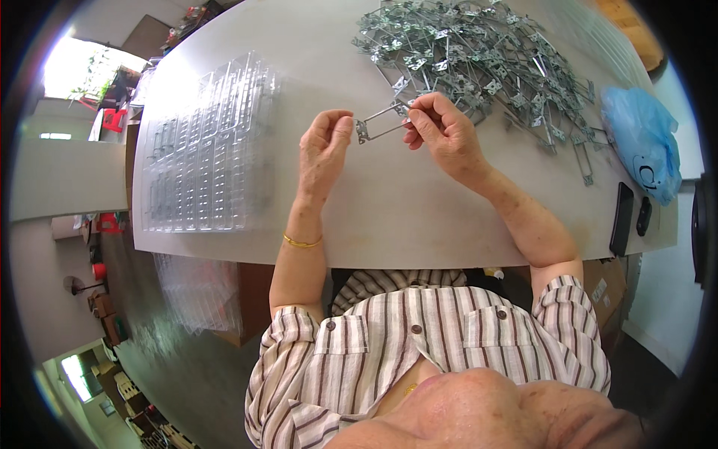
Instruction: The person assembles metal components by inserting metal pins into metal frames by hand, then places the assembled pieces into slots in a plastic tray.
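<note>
Where both grips meet: metal bracket (381, 123)

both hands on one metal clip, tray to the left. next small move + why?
Probably carry the metal clip left toward the clear plastic tray and lower it over a slot. The left hand and right hand pinch its two ends, it hangs above the table clear of the pile of clips, and the tray's slots look unfilled.
</note>
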The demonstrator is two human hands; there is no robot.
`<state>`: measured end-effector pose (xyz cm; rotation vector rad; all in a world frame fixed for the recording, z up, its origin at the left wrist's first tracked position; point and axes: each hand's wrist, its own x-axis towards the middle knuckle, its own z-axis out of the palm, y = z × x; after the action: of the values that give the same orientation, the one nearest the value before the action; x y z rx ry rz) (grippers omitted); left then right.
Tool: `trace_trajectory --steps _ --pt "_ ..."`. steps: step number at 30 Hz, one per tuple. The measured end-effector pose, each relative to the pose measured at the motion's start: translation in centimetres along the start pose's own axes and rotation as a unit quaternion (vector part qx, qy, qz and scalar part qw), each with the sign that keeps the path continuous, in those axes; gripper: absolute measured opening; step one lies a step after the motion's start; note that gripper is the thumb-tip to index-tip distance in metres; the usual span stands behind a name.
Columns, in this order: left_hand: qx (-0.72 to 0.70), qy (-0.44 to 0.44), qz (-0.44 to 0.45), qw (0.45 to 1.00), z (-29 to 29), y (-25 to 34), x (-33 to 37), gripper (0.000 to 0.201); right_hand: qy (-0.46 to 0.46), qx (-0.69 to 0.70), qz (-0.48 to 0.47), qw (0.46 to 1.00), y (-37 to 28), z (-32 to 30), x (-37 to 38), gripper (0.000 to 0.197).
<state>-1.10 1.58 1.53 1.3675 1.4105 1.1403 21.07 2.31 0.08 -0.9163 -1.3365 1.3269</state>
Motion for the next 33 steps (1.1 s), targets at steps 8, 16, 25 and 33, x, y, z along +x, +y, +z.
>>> trace_trajectory --steps 8,16,25,33 --pt "0.030 -0.053 -0.011 0.998 -0.3 0.7 -0.2 0.020 0.000 -0.061 -0.035 0.997 0.0 0.9 -0.3 0.011" --pt "0.141 -0.169 0.106 0.970 -2.9 4.5 -2.8 0.015 -0.027 0.059 0.011 0.998 -0.9 0.2 -0.3 0.014" --pt "0.236 -0.029 0.192 0.952 -10.2 6.6 -5.1 0.008 -0.075 0.102 0.024 0.992 -0.5 1.1 -0.4 0.014" --pt "0.344 0.170 0.066 0.921 -26.6 5.4 -5.3 0.007 -0.165 0.018 0.059 0.984 2.1 1.4 -1.0 0.011"
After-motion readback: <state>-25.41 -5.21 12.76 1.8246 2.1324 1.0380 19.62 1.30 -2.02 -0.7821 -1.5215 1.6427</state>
